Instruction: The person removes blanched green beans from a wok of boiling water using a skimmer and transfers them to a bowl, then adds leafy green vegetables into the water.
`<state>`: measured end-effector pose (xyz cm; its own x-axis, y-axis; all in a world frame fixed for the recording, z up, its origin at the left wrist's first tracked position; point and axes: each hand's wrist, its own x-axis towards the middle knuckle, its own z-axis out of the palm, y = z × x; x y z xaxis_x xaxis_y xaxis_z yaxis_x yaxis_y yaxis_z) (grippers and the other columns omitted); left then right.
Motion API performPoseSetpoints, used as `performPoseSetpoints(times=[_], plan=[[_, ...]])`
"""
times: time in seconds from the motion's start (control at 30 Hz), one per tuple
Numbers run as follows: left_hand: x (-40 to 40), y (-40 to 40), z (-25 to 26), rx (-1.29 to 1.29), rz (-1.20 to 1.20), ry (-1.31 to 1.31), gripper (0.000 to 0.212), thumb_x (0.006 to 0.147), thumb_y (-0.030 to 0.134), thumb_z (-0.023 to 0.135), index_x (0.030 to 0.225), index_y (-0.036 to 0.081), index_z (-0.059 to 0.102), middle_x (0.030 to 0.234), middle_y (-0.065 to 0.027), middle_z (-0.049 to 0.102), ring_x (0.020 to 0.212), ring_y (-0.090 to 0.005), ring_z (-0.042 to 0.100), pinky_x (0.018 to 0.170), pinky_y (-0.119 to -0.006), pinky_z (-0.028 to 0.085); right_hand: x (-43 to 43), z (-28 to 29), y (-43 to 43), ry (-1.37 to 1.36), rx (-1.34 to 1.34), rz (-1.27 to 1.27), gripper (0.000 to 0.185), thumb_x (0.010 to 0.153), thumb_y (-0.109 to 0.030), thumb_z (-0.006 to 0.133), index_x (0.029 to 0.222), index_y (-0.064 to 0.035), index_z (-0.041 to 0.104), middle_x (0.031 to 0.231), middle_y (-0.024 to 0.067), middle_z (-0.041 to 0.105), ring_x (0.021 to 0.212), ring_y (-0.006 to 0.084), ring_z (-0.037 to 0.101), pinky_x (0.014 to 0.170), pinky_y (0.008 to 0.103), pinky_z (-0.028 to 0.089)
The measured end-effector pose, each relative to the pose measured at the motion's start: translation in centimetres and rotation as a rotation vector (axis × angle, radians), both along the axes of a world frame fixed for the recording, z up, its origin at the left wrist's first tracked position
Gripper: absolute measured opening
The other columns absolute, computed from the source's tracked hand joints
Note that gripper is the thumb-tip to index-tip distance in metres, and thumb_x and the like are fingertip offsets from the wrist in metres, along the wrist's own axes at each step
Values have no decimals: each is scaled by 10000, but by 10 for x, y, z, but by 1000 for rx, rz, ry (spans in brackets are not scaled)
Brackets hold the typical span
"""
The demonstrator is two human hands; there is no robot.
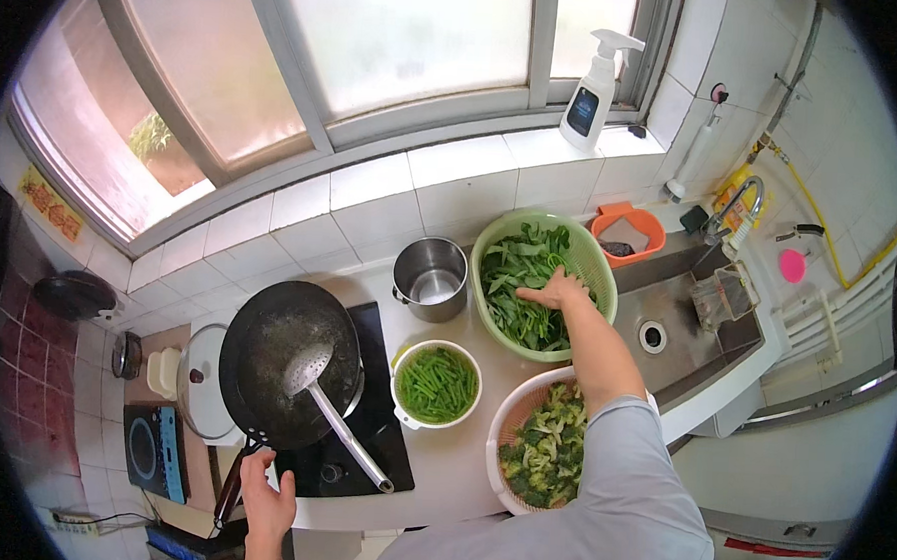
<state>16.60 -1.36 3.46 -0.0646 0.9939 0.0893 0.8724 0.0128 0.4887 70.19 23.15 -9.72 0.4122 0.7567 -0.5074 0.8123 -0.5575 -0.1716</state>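
My right hand (557,291) reaches into a green plastic basket (606,287), its fingers spread on leafy greens (518,313); its fingertips are partly lost among the leaves. My left hand (268,493) is beside the handle (231,484) of a black wok (265,362), fingers loosely curled; whether it touches the handle is unclear. A metal skimmer (309,371) lies in the wok, its handle over the rim. Cut green beans or stems (438,385) fill a small white-rimmed basket (400,415). Broccoli pieces (542,460) lie in a larger basket (492,447), partly hidden by my right arm.
A steel pot (430,279) stands by the tiled wall. The sink (665,304) with its faucet (737,202) is at the right, an orange strainer (657,240) beside it. A spray bottle (588,98) is on the sill. A glass lid (211,382) stands left of the wok.
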Motion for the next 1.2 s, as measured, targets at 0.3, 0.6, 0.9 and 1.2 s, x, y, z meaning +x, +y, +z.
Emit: performPoseSetpoints(times=[0.3, 0.6, 0.9, 1.2], plan=[[23, 20, 8, 11, -42, -46, 352, 767, 8, 665, 1100, -4, 549, 1063, -159, 551, 975, -315, 554, 766, -370, 456, -40, 15, 2, -62, -152, 31, 1423, 556, -834, 671, 1544, -111, -52, 1575, 260, 96, 1439, 466, 142, 1142, 628, 124], [10, 10, 3, -23, -14, -42, 334, 760, 4, 662, 1078, -5, 559, 1041, -159, 557, 966, -313, 559, 778, -373, 461, -24, -20, 0, -4, 121, -205, 1258, 681, -325, 836, 1536, -123, -65, 1495, 243, 281, 1352, 411, 338, 1064, 508, 389], [10, 10, -1, -2, -42, -78, 315, 761, -10, 660, 1061, -3, 565, 1028, -162, 562, 945, -312, 572, 787, -367, 478, 31, 7, 13, 186, 348, 40, 582, 651, -181, 753, 1156, 55, 586, 1116, 259, 652, 1061, 380, 625, 920, 393, 499], [28, 20, 8, 28, -105, -104, 288, 763, 0, 675, 1036, 6, 583, 1010, -134, 575, 921, -293, 581, 732, -348, 481, 61, 54, 14, 569, 400, -48, 517, 658, -176, 782, 1104, 46, 644, 1003, 160, 691, 859, 258, 649, 801, 368, 507]])
